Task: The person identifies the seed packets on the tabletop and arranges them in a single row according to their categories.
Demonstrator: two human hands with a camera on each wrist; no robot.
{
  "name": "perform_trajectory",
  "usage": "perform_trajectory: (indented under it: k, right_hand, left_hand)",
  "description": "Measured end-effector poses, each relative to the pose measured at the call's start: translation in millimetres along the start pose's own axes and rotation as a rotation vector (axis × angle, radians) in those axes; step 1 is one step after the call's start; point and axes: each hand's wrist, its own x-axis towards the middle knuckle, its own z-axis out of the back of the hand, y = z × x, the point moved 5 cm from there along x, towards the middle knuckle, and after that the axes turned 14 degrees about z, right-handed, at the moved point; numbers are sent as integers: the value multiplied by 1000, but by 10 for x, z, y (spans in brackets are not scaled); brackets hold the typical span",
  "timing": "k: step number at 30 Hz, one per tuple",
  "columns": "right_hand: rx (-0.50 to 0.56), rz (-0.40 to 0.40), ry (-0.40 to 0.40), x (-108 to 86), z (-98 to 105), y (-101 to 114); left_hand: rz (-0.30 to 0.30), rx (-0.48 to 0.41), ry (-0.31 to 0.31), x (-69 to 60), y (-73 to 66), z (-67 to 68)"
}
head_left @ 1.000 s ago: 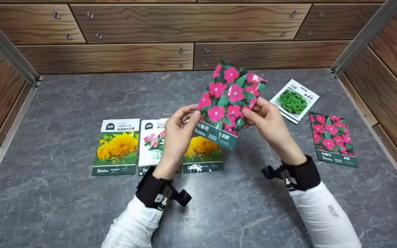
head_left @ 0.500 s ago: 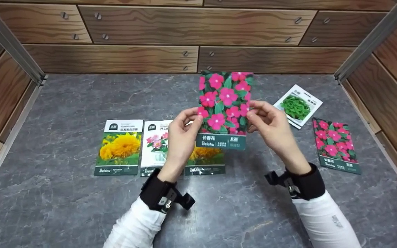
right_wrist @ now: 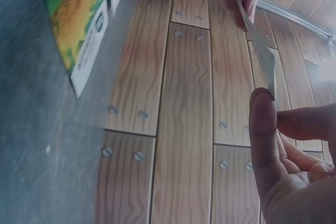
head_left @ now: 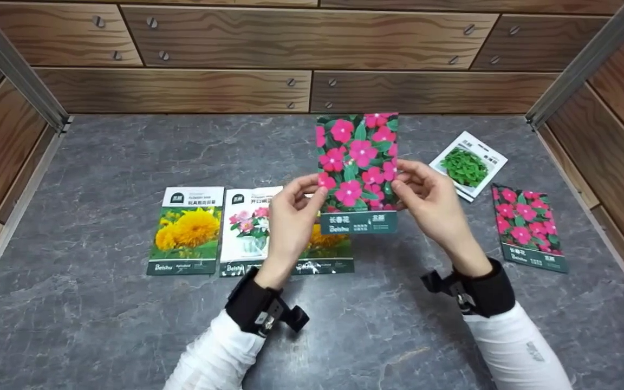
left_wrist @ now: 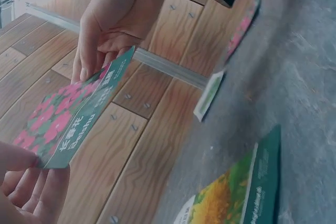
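Observation:
A seed packet with pink flowers and a dark green bottom band [head_left: 358, 162] is held up off the table, upright in the head view. My left hand [head_left: 294, 216] pinches its left edge between thumb and fingers. On the opposite edge, my right hand [head_left: 428, 203] pinches it the same way. Below and behind the left hand lie a packet with a pink bouquet [head_left: 247, 227], partly hidden, and a yellow-flower packet [head_left: 328, 254], mostly covered by the held packet. Seen from the right wrist, the held packet [right_wrist: 257, 40] appears nearly edge-on.
Another yellow-flower packet [head_left: 186, 233] lies at the left end of the row. To the right are a white packet with green leaves [head_left: 466, 165], apparently over another one, and a second pink-flower packet [head_left: 528, 225]. Wood-patterned walls [head_left: 225, 89] enclose the grey table [head_left: 84, 325].
The held packet has turned from a tilt to upright, then shifted slightly right with both hands. Both hands keep their pinch on it. The packets on the table stay put.

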Motion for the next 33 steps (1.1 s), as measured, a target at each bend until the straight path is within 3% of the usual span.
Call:
perform_trajectory:
  k: [6, 13, 15, 18, 21, 23, 25, 29, 33]
  right_hand:
    - [-54, -30, 13, -72, 125, -115]
    - [-110, -84, 118, -135, 251, -249]
    - [-110, -103, 147, -154, 280, -284]
    - [-96, -127, 166, -170, 320, -328]
    - [-76, -145, 165, -172, 352, -351]
    - [-58, -161, 164, -166, 373, -376]
    - [-47, -175, 169, -161, 395, -397]
    - [-75, -193, 213, -157, 419, -434]
    - [-113, -211, 284, -163, 402, -485]
  left_hand:
    - [-51, 157, 34, -56, 64, -123]
    - [-18, 403, 130, -105, 126, -269]
    - [-35, 495, 146, -130, 135, -314]
    - [-127, 646, 148, -186, 131, -375]
    - [-299, 786, 136, -261, 101, -426]
    - [-386, 865, 158, -315, 81, -457]
    - [-434, 946, 187, -348, 76, -487]
    - [-402, 1081, 268, -372, 111, -531]
    - [-362, 1141, 314, -373, 163, -556]
